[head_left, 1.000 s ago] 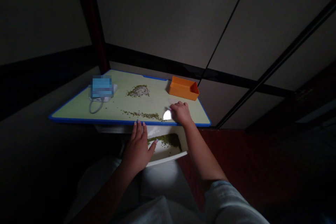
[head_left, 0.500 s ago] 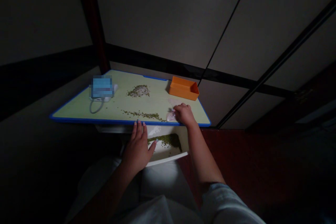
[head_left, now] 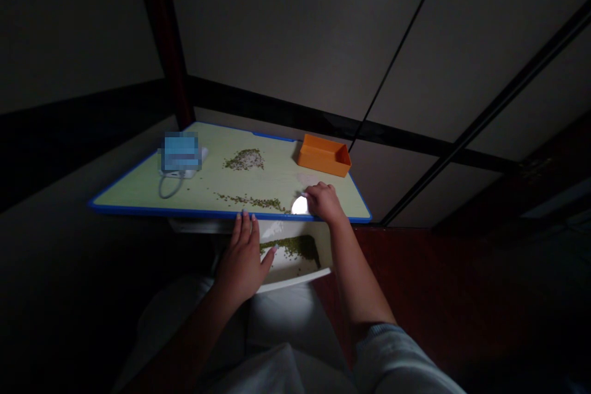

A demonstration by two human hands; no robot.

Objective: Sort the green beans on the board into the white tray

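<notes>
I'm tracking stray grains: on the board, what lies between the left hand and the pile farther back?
In the head view, a loose strip of greenish grains lies near the blue front edge, between the left hand and the pile.

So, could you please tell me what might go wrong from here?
The strip of green grains lies close to the front edge of the table, so a stray push might send some past the white container below and onto the floor. The orange box stands near the table's right edge, just beyond the right hand; a bump could knock it off.
</notes>
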